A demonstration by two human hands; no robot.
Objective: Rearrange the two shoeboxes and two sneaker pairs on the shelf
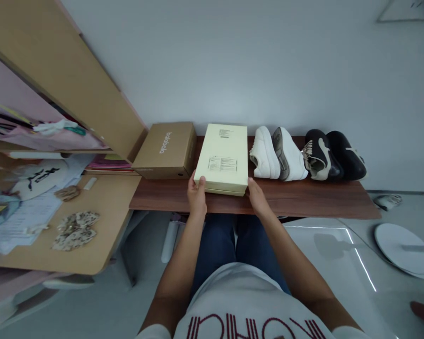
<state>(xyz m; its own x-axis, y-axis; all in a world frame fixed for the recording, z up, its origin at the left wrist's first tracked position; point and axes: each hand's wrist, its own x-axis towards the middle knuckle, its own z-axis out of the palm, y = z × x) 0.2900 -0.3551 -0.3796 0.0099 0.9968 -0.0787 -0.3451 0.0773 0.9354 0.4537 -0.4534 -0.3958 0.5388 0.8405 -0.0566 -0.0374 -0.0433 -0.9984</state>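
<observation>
A pale yellow shoebox (226, 148) with printed labels lies on the dark wooden shelf (286, 200), in front of me. My left hand (197, 195) grips its near left corner, thumb on top. At the near right corner, my right hand (257, 195) holds the box's side; some of its fingers are hidden. Left of it stands a brown cardboard box (167, 146) marked "balabala". To the right sit a pair of white sneakers (266, 153) and a pair of black shoes (320, 155) with cream details.
A desk (102, 230) on the left carries papers, a white cap (42, 176) and a patterned scrunchie (76, 230). Behind the shelf rises a white wall (233, 61). A round white object (406, 247) and another shoe (387, 201) are on the floor at right.
</observation>
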